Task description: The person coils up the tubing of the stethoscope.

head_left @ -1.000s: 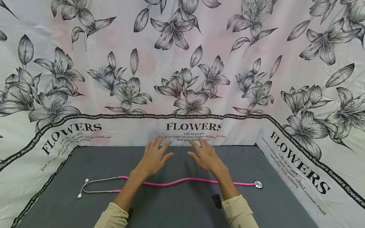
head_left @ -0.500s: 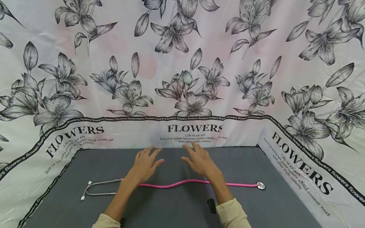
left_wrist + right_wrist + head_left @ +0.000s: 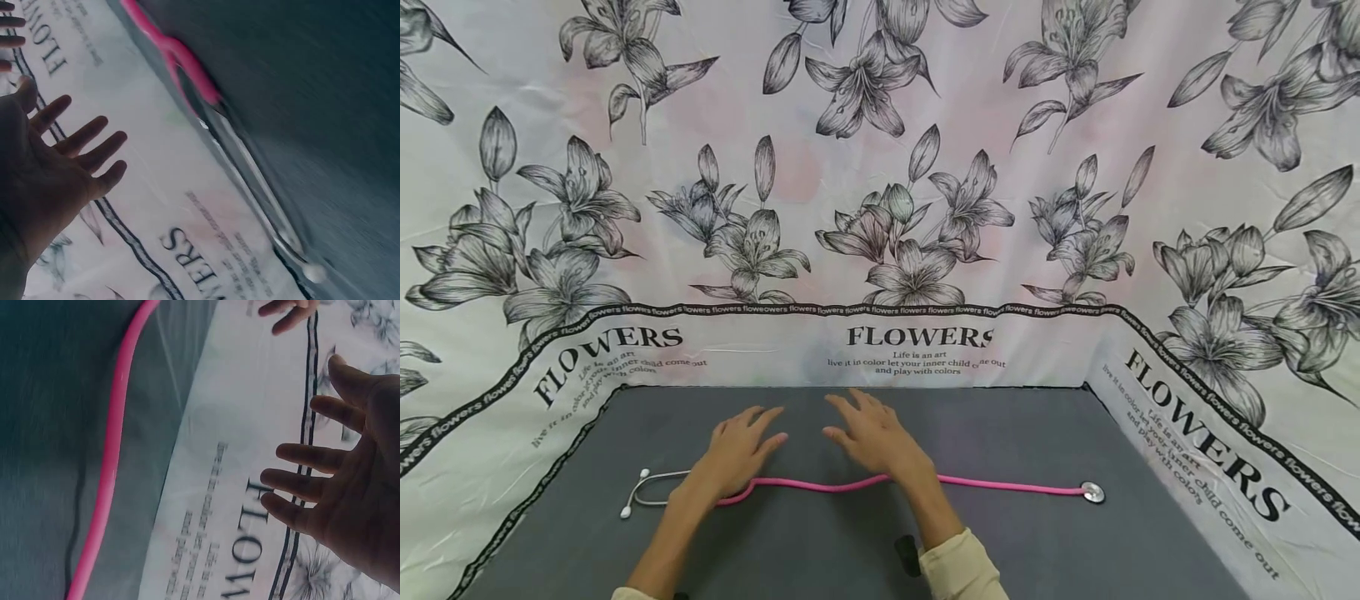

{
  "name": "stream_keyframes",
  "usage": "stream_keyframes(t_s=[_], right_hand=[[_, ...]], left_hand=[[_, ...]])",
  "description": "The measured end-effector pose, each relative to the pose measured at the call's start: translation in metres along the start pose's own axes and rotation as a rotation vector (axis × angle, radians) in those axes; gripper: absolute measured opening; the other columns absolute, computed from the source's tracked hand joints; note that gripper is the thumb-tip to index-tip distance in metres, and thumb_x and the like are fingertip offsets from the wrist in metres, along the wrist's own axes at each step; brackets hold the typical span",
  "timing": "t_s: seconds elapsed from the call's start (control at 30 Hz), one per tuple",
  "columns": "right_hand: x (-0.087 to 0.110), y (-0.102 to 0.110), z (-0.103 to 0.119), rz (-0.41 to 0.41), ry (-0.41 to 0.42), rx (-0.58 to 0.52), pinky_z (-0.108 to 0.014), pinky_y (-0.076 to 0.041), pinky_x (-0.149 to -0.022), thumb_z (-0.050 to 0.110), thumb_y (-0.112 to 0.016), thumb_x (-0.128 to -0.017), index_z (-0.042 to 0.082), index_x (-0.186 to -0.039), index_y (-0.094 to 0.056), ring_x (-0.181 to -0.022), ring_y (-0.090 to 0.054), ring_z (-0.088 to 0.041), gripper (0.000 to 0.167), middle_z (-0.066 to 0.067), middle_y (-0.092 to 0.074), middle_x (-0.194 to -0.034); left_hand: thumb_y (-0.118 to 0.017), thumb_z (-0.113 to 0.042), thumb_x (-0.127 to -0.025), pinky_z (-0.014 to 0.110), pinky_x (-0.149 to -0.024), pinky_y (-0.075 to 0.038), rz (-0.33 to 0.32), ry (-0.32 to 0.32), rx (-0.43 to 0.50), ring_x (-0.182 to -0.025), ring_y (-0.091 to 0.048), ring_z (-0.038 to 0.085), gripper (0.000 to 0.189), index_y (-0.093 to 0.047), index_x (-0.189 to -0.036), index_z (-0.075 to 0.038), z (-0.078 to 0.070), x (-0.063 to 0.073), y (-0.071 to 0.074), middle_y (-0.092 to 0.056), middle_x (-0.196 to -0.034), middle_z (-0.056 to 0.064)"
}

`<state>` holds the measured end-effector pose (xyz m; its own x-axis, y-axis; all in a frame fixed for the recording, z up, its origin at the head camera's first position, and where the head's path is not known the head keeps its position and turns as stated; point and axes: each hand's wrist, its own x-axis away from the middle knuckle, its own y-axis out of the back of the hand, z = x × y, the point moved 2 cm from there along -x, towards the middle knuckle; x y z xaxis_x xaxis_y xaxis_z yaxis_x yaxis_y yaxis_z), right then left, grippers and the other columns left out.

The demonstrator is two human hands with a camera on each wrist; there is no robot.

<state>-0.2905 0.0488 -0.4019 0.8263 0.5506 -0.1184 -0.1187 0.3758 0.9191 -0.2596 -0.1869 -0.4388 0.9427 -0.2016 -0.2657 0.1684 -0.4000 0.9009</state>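
A stethoscope (image 3: 820,486) with pink tubing lies stretched across the grey table, its metal earpieces (image 3: 634,493) to the left and its round chest piece (image 3: 1093,492) to the right. My left hand (image 3: 735,454) hovers above the tubing near the earpiece end, fingers spread, holding nothing. In the left wrist view the metal ear tubes (image 3: 250,181) and the pink fork show beside that hand (image 3: 62,162). Over the middle of the tubing is my right hand (image 3: 877,437), its fingers apart and nothing in them; the forearms hide parts of the stethoscope in the head view.
The grey table (image 3: 1015,433) is bordered at the back and sides by a white cloth (image 3: 760,350) printed with flowers and lettering. A small black object (image 3: 907,556) shows beside the right forearm, close to the beige sleeve (image 3: 962,567).
Both hands have moved to the left and a little nearer, the left toward the earpieces and the right toward the middle of the tubing. The head view has shifted slightly. The stethoscope stays lying.
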Motion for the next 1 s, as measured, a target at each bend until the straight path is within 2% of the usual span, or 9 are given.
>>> stream_keyframes(t_s=[0.27,0.37,0.53,0.63,0.8,0.9,1.0], right_hand=[[-0.007,-0.022,0.033,0.053,0.035,0.055,-0.059,-0.04,-0.12,0.045,-0.051,-0.109,0.024,-0.159,-0.043,-0.15,-0.047,-0.035,0.055,-0.014,-0.046,-0.162],[-0.011,-0.032,0.047,0.085,0.062,0.059,-0.057,-0.044,-0.117,0.045,-0.051,-0.109,0.026,-0.158,-0.044,-0.147,-0.051,-0.034,0.054,-0.012,-0.049,-0.161],[-0.015,-0.05,0.069,0.15,0.082,0.056,-0.056,-0.047,-0.114,0.045,-0.053,-0.108,0.03,-0.156,-0.047,-0.147,-0.051,-0.032,0.051,-0.01,-0.049,-0.161],[-0.017,-0.059,0.078,0.165,0.088,0.076,-0.056,-0.047,-0.115,0.047,-0.054,-0.107,0.033,-0.156,-0.046,-0.148,-0.05,-0.031,0.051,-0.008,-0.049,-0.161],[-0.018,-0.072,0.083,0.188,0.074,0.088,-0.056,-0.047,-0.114,0.047,-0.057,-0.106,0.033,-0.155,-0.047,-0.146,-0.052,-0.03,0.052,-0.007,-0.051,-0.159],[-0.017,-0.079,0.079,0.22,0.013,0.081,-0.057,-0.047,-0.113,0.047,-0.06,-0.104,0.034,-0.155,-0.047,-0.144,-0.053,-0.029,0.054,-0.005,-0.054,-0.156],[-0.016,-0.085,0.072,0.246,-0.064,0.086,-0.057,-0.049,-0.111,0.041,-0.067,-0.101,0.034,-0.153,-0.049,-0.143,-0.054,-0.028,0.055,-0.005,-0.056,-0.153]], left_hand=[[-0.056,-0.039,-0.108,0.078,-0.108,-0.036,0.068,0.053,-0.022,-0.137,-0.054,0.05,0.052,-0.054,-0.151,-0.011,0.035,0.018,0.002,-0.057,-0.147,0.029],[-0.057,-0.039,-0.107,0.078,-0.105,-0.037,0.088,0.068,-0.024,-0.134,-0.056,0.051,0.052,-0.055,-0.15,-0.009,0.052,0.025,0.007,-0.058,-0.146,0.029],[-0.058,-0.043,-0.106,0.079,-0.101,-0.038,0.159,0.1,-0.005,-0.132,-0.057,0.053,0.056,-0.054,-0.15,-0.008,0.08,0.038,0.018,-0.057,-0.145,0.03],[-0.065,-0.046,-0.101,0.079,-0.098,-0.04,0.199,0.089,0.005,-0.13,-0.057,0.054,0.063,-0.054,-0.149,-0.007,0.093,0.045,0.021,-0.057,-0.144,0.031],[-0.082,-0.049,-0.085,0.077,-0.094,-0.044,0.239,0.032,-0.021,-0.126,-0.059,0.054,0.08,-0.057,-0.144,-0.003,0.104,0.052,0.019,-0.059,-0.139,0.031],[-0.089,-0.045,-0.077,0.076,-0.093,-0.045,0.236,0.0,-0.037,-0.121,-0.062,0.052,0.082,-0.06,-0.14,-0.001,0.105,0.052,0.017,-0.063,-0.134,0.028],[-0.092,-0.035,-0.075,0.074,-0.091,-0.047,0.235,-0.008,-0.048,-0.118,-0.065,0.049,0.076,-0.063,-0.136,-0.001,0.106,0.051,0.016,-0.065,-0.129,0.024]])
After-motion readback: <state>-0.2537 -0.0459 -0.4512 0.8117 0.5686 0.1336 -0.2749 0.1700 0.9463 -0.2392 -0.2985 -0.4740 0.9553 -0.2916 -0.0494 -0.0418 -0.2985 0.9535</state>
